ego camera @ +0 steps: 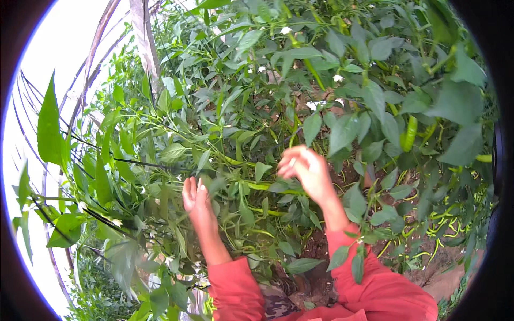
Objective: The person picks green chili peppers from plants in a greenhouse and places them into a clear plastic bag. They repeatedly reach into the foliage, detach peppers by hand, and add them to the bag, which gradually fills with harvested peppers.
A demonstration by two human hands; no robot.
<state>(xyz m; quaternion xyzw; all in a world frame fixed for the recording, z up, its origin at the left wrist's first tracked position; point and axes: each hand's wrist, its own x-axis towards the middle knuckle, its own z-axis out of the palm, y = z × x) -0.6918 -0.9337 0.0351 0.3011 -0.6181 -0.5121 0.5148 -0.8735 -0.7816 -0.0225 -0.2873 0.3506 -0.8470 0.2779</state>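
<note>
Both hands reach from red sleeves into leafy pepper plants. My left hand (196,196) is raised among the stems on the left, its fingers apart, with no pepper visible in it. My right hand (302,165) hangs over the foliage at the centre, fingers bent and somewhat blurred; whether it holds anything cannot be told. Between and just below the hands, a long light-green chili pepper (259,186) lies among the leaves. A wider green pepper (409,133) hangs to the right, and a slim one (314,74) hangs above my right hand.
Dark cords (140,163) run through the plants at left. A wooden post (145,44) stands at the upper left. Many thin green peppers (437,244) hang or lie near the brown soil (445,277) at lower right. Leafy branches come close to my right sleeve.
</note>
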